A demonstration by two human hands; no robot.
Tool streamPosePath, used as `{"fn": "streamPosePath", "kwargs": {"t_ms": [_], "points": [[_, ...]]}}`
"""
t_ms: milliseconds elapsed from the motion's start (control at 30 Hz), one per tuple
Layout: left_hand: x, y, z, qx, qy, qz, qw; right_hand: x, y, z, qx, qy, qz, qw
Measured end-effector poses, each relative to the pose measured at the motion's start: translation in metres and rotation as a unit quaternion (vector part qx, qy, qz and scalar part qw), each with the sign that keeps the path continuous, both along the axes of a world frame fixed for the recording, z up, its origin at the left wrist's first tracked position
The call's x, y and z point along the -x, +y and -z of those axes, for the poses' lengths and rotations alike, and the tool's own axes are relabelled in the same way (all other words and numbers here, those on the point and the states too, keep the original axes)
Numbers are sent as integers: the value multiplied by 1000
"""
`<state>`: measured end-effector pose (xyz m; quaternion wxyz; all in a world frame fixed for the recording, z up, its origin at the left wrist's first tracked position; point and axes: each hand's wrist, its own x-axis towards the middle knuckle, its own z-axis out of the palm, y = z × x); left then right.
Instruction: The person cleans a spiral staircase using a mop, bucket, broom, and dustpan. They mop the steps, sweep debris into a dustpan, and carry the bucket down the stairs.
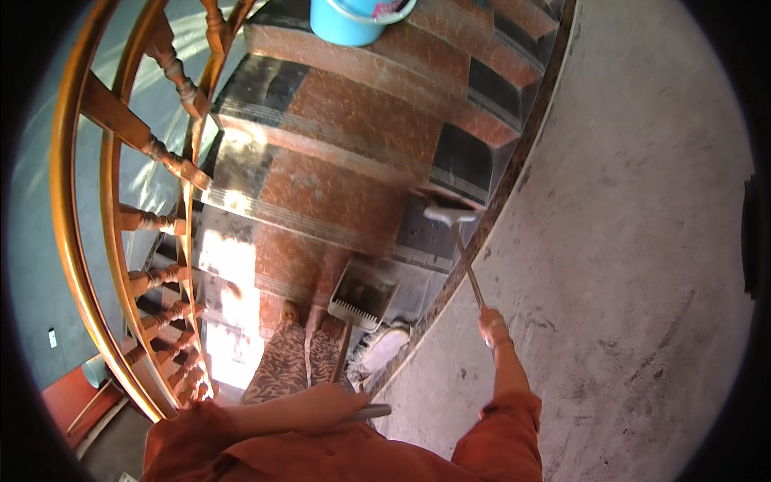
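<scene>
My right hand (493, 324) grips the handle of a broom (449, 215), whose pale head lies over a black tile near the right end of a stair step (334, 187). My left hand (337, 405) is closed around the handle of a long-handled dustpan (364, 295). The dustpan, with a toothed pale edge, stands on a lower step beside my feet. What lies in the pan is too dark to tell. The bristles of the broom are blurred.
A light blue bucket (346, 24) stands on a higher step. A wooden banister (63, 199) with turned balusters curves along the left. A scuffed wall (614, 241) borders the stairs on the right. A whitish mop head or brush (385, 348) rests beside the dustpan, against the wall.
</scene>
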<state>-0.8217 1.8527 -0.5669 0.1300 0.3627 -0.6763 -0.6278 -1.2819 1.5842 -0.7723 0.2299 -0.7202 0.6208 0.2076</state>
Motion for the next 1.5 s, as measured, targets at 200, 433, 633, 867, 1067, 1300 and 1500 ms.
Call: {"fn": "streamPosePath", "kwargs": {"t_ms": [200,433,633,867,1067,1300,1500], "points": [[74,-24,31,44,16,-28,999,-96,64,15,-196,-145,317,916],[106,-36,28,38,11,-3,999,-100,103,-74,-216,-191,471,834],[119,-41,44,71,20,-12,997,-92,47,-2,-208,-136,530,810],[117,-55,42,56,4,-13,998,-110,128,-34,-284,-237,544,753],[126,-64,40,66,17,-16,998,-100,121,-78,-297,-296,662,620],[121,-73,38,111,59,-126,984,-105,156,-58,-282,-313,582,695],[114,-76,39,63,19,-97,993,-104,98,-76,-213,-183,448,849]]}}
